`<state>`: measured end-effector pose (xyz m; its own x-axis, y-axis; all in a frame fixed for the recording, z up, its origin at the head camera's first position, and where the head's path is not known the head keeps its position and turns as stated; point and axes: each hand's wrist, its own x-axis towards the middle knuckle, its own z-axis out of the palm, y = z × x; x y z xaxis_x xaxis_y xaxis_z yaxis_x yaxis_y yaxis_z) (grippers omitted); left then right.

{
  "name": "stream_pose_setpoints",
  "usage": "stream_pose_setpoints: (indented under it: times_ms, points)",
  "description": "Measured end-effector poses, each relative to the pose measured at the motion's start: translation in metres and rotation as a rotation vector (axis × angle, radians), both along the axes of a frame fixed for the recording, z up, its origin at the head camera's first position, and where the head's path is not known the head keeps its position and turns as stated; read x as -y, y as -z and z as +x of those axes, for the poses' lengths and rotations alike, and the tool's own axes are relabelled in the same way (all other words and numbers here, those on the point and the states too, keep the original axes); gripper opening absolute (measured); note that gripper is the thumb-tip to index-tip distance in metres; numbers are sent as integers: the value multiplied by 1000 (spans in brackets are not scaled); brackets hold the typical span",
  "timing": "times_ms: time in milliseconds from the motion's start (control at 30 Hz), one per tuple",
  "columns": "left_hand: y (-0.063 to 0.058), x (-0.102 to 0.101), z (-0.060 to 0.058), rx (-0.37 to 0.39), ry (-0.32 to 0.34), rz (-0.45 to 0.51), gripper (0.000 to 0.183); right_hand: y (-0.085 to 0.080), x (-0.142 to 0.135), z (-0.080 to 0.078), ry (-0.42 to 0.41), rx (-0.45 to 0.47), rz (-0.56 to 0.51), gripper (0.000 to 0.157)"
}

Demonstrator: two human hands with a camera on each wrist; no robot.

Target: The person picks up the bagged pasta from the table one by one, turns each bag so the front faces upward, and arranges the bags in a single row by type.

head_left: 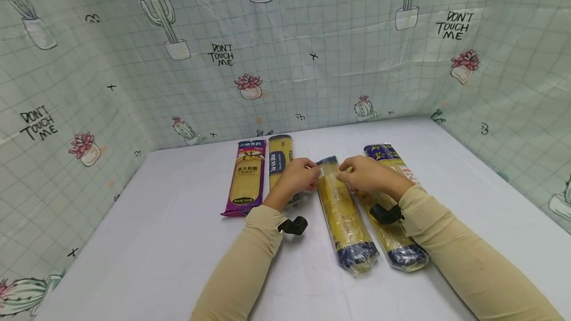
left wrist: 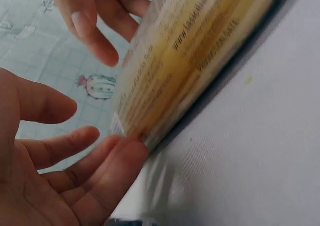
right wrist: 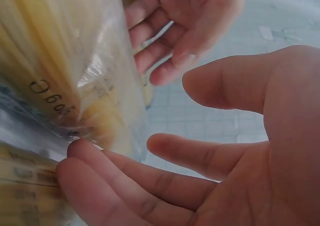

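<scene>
A clear-wrapped pack of spaghetti (head_left: 342, 207) with dark blue ends lies lengthwise on the table between the two hands. Its far left side is where my left hand (head_left: 298, 177) is, with relaxed fingers; in the left wrist view, fingertips (left wrist: 131, 148) touch the wrapper's edge. Across the pack, my right hand (head_left: 369, 175) has its thumb and fingers spread apart, and in the right wrist view its lower fingertips (right wrist: 80, 153) are at the wrapper. Neither hand closes round the pack. Under the right hand lies another spaghetti pack (head_left: 392, 234), partly hidden by the hand and wrist camera.
Left of the hands lie a purple-and-yellow pasta pack (head_left: 247, 177) and a blue-labelled spaghetti pack (head_left: 280, 150), the latter partly covered by the left hand. White cloth covers the table (head_left: 169, 241). A patterned curtain (head_left: 285, 83) stands behind and along both sides.
</scene>
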<state>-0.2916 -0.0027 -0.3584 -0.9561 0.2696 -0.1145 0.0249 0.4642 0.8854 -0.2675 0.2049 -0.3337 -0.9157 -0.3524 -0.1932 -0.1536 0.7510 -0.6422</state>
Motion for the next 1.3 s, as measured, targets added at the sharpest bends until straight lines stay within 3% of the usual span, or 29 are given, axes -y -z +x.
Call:
stream_pose_setpoints:
  times_ms: [200,300,400,633,767,1000,1100,1300]
  points:
    - [-3,-8,3,-76,31,-213,31,5,-2,-1,-5,-9,-11,51]
    - [-3,-9,4,-68,45,-236,34,8,0,-2,-7,-21,-7,51]
    - [-1,-6,3,-46,41,-191,35,11,2,-2,-8,-35,-14,49]
    - [6,0,-3,58,31,53,40,12,-3,-4,-15,-44,-104,46]
    - [6,3,-3,110,16,142,47,12,-6,-6,-25,-24,-158,43]
    - [4,3,-2,153,-7,184,56,11,-2,-6,-127,3,-260,49]
    - [3,3,-2,160,-12,189,57,11,2,-3,-185,-27,-277,51]
    - [3,5,-2,164,-25,237,59,10,10,-1,-214,-126,-178,44]
